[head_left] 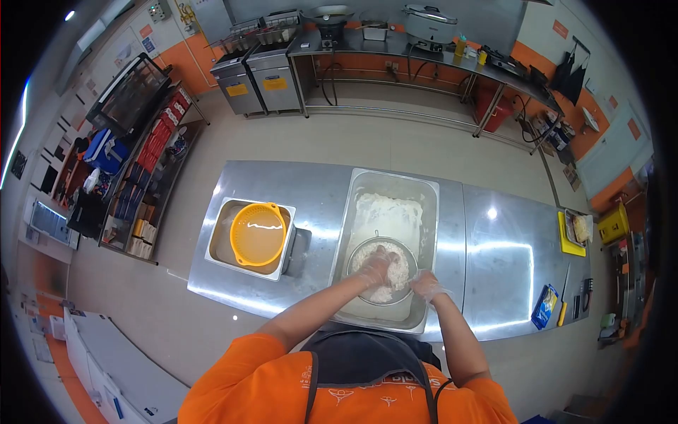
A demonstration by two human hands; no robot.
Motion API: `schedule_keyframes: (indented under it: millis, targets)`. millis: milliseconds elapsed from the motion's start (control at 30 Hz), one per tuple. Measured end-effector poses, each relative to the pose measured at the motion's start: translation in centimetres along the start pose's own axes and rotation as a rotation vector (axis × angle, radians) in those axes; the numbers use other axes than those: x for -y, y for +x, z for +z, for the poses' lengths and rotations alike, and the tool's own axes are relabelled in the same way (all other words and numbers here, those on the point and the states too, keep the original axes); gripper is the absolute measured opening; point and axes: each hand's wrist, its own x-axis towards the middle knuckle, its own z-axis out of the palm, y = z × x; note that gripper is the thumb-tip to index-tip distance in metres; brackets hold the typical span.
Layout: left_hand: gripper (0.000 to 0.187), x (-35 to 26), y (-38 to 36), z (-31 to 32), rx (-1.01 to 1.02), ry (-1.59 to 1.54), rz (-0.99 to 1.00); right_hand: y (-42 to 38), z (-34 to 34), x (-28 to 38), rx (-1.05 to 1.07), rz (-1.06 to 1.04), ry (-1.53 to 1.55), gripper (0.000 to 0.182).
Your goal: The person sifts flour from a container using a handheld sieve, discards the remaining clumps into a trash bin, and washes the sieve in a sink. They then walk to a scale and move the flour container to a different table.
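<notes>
I'm mid-dredge, I'd say: working pieces in flour inside the round sieve (382, 271). My left hand (374, 268), gloved, sits down in the sieve, fingers curled narrow into the floury lump (387, 288); can't tell if they're actually gripping a piece or just pressing it. My right hand (427, 285), also gloved, is at the sieve's right rim w/ fingers closed in; what it pinches I can't tell.

The sieve rests in the near end of the deep steel pan (426, 205), directly under both hands. Flour bed (385, 215) lies just beyond the fingers.

Next move prob calls for lifting and shaking the sieve, keeping it over the pan.

Left of the fingers, further along the bench (494, 247): an orange strainer (258, 233) in a square tub.
</notes>
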Motion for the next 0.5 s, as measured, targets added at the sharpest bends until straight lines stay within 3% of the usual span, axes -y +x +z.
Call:
schedule_keyframes:
  millis: [67, 100, 167, 200, 267, 333, 400, 433, 500]
  targets:
    - [0.070, 1.6, 1.2, 1.6, -0.246, 0.098, 0.021, -0.3, 0.1, 0.2, 0.032, -0.011, 0.028, 0.036]
    - [0.070, 2.0, 1.4, 2.6, -0.239, 0.096, 0.019, 0.0, 0.6, 0.4, -0.037, 0.034, 0.060, 0.035]
    - [0.058, 1.7, 1.3, 3.6, -0.496, 0.240, 0.154, 1.2, 1.6, -0.3, -0.105, 0.085, 0.096, 0.034]
    - [0.058, 1.4, 1.4, 3.5, -0.490, 0.238, 0.155, 2.4, 2.3, -1.1, -0.090, 0.085, 0.101, 0.037]
    - [0.056, -0.1, 1.2, 1.5, -0.105, 0.148, 0.163, 2.3, 2.5, -1.0, -0.072, 0.092, 0.109, 0.040]
    - [0.059, -0.6, 0.3, 0.6, -0.117, 0.178, 0.169, 0.9, 2.5, 0.2, -0.246, 0.148, 0.146, 0.042]
    - [0.062, 0.2, 0.1, 0.7, -0.116, 0.208, 0.174, 1.2, 1.9, -1.0, -0.156, 0.083, 0.082, 0.042]
    - [0.065, 1.3, 0.3, 1.5, -0.252, 0.194, 0.139, 1.3, 2.0, -1.5, -0.068, 0.013, 0.023, 0.042]
    - [0.072, 3.2, 1.0, 3.6, -0.410, 0.209, 0.089, 1.3, 2.5, -1.5, -0.107, 0.018, 0.068, 0.041]
